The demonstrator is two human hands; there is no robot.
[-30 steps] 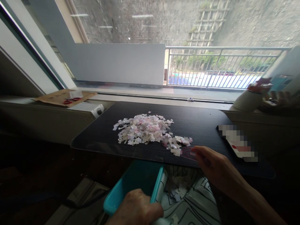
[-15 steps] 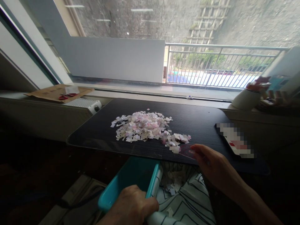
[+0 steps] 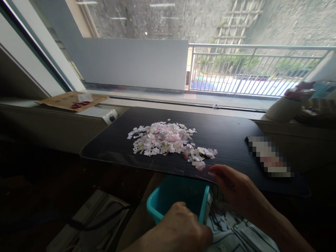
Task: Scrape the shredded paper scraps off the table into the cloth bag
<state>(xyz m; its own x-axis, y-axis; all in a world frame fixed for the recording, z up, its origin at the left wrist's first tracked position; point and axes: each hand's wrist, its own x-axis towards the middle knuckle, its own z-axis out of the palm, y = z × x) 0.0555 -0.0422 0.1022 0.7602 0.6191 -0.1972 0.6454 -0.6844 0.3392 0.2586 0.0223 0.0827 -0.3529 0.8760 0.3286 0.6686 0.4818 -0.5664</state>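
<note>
My left hand [image 3: 181,224] is closed on the near rim of a turquoise plastic bin [image 3: 162,199], which sits below the table's front edge. Between the fingers of my right hand [image 3: 231,178] is a thin, see-through pinkish plastic sheet [image 3: 203,174], lying at the table edge beside the nearest scraps. A heap of small cut paper scraps [image 3: 162,138] covers the middle of the dark table [image 3: 217,129], with a tail of scraps running toward my right hand. More paper scraps [image 3: 225,218] rest on the striped cloth [image 3: 244,238] over my lap.
A blurred-out flat object [image 3: 270,157] lies at the table's right side. Red-handled scissors [image 3: 82,104] and a brown envelope [image 3: 57,101] are on the left ledge. A whitish pot [image 3: 280,106] stands on the right sill. A bag [image 3: 91,224] is on the floor at left.
My left hand has moved the bin rightward, under the table edge near my right hand. The plastic sheet in my right hand has slid slightly left, toward the edge above the bin.
</note>
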